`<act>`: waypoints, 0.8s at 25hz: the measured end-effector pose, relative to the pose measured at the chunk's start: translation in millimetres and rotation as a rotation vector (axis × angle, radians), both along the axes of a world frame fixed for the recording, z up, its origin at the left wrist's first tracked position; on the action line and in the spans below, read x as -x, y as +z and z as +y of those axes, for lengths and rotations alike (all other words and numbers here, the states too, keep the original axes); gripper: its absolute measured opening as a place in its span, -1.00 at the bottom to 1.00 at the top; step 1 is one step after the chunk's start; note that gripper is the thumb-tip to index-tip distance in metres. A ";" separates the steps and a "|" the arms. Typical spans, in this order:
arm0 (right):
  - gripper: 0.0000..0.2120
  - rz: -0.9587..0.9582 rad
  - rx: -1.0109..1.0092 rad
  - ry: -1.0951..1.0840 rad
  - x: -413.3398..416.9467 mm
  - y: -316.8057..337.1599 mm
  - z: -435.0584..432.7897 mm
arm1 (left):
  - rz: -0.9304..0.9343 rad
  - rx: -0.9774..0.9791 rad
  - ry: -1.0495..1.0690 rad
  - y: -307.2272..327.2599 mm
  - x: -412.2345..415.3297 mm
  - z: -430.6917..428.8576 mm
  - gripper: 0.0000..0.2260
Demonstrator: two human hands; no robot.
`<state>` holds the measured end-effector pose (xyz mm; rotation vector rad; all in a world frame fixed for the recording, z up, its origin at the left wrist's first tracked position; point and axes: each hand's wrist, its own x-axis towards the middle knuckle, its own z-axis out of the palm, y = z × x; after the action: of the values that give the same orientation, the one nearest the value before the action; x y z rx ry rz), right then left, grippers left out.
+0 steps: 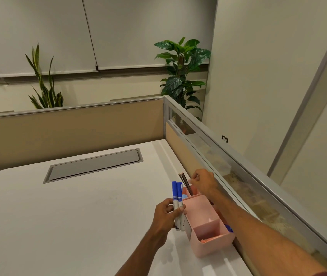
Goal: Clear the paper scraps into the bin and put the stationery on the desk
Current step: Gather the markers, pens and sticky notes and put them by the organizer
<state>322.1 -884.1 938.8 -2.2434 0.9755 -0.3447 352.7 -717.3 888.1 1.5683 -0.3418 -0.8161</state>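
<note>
left hand point(166, 213): grips 2 markers point(177, 198); beside pink organizer point(208, 232)

Organizer point(208, 228) on desk point(79, 216), beside partition point(180, 154)

No legible text, brand, number or sign is found anywhere. Printing is seen as small pale marks on the blue-and-white marker pens point(177, 198) held in the left hand point(166, 214), but it is too small and blurred to be read. A dark mark is seen on the white label point(187, 227) on the side of the pink plastic desk organiser point(208, 226); no characters can be made out. A small black-and-white wall plate point(225, 138) is seen, unreadable.
</note>
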 end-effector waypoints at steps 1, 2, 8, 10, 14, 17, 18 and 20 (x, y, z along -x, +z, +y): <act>-0.76 -0.055 -0.045 0.053 3.5 10.4 2.0 | -0.005 0.007 -0.025 2.0 1.6 0.6 -0.83; -0.73 -0.089 -0.126 0.132 8.6 22.3 4.3 | -0.009 0.016 -0.056 4.5 3.8 0.6 -0.86; -0.69 0.235 -0.223 0.652 32.9 69.6 11.0 | -0.054 0.032 -0.202 21.5 18.0 -0.6 -0.84; -0.74 0.260 -0.150 0.647 39.8 75.4 12.0 | -0.079 0.017 -0.228 24.7 23.0 -0.6 -0.82; -0.82 0.251 -0.106 0.614 54.9 87.4 14.0 | -0.136 0.004 -0.264 33.5 31.1 -3.6 -0.72; -0.85 0.228 -0.029 0.565 67.0 98.4 12.1 | -0.248 -0.005 -0.265 41.4 36.2 -5.4 -0.58; -0.85 0.224 0.015 0.536 70.7 101.1 10.8 | -0.317 -0.021 -0.254 41.1 36.6 -4.8 -0.54; -0.84 0.247 0.132 0.478 78.6 102.7 8.0 | -0.450 -0.066 -0.227 35.4 36.4 -1.8 -0.54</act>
<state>243.5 -876.0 1041.5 -2.5920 0.5125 0.0846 316.4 -719.1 923.5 1.7925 -0.8377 -0.6431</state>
